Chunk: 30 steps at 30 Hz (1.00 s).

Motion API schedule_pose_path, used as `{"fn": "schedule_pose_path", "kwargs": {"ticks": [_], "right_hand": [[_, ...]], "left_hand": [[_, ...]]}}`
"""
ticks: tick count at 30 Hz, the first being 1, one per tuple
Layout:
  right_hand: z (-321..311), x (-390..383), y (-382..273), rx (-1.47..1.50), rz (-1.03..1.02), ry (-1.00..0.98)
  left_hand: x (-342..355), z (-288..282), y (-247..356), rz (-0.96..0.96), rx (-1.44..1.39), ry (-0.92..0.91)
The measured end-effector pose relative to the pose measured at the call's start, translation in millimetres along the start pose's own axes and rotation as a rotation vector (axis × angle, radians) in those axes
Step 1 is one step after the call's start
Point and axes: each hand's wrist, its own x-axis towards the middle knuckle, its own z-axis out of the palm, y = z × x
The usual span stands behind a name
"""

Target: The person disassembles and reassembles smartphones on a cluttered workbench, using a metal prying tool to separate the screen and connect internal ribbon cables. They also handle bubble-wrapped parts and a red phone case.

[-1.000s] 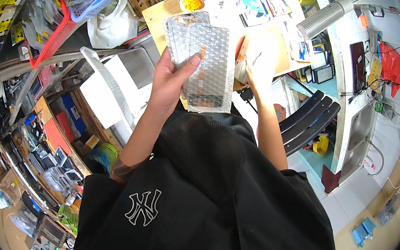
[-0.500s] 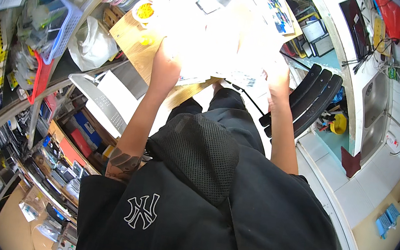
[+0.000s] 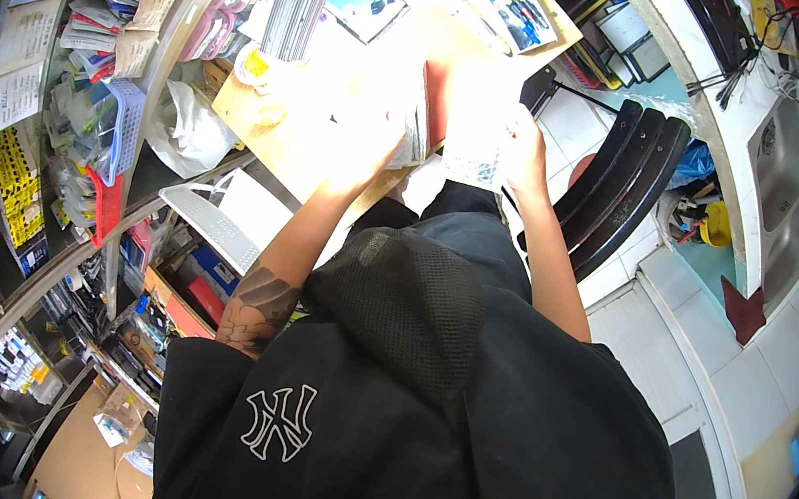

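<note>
Strong glare washes out the middle of the wooden table (image 3: 241, 113), along with much of what lies there. My right hand (image 3: 528, 161) is closed at the right edge of a pale sheet with faint print (image 3: 473, 165), near the table's front edge. Over the table, my left hand (image 3: 368, 157) is bleached by the light, and its fingers do not show clearly. Just right of it stands a thick stack with grey layered edges (image 3: 415, 125). A reddish-brown surface (image 3: 436, 101) lies against that stack, partly lost in brightness.
A round white container with yellow contents (image 3: 255, 67) stands at the table's left. A grey column (image 3: 303, 0) rises behind it. Black slatted chair parts (image 3: 620, 188) are at right, a steel sink (image 3: 784, 189) beyond. Shelves with baskets and packets (image 3: 118, 127) line the left.
My view has shifted, and the grey column now appears farther left. My right hand has come slightly left and the sheet in it shows more clearly. The reddish-brown surface and layered stack have become visible.
</note>
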Motion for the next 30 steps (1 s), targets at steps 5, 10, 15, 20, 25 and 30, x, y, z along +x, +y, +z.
{"fn": "schedule_pose_path", "kwargs": {"ticks": [5, 10, 15, 20, 25, 30], "right_hand": [[1, 11, -7, 0.112, -0.040, -0.216], [12, 21, -14, -0.233, -0.339, -0.352], [37, 18, -11, -0.272, -0.232, -0.445], [39, 19, -3, -0.447, -0.173, -0.402], [31, 26, 2, -0.782, -0.181, -0.461], [35, 17, 5, -0.507, 0.122, -0.569]], "left_hand": [[-19, -27, 8, 0.063, 0.132, 0.190], [-33, -47, -5, 0.021, -0.031, 0.188], [-22, -31, -13, 0.053, 0.199, 0.114], [-13, -9, -19, 0.106, 0.001, 0.208], [-16, -2, -20, 0.111, 0.087, 0.197], [-20, 3, -15, 0.077, 0.211, 0.171]]}}
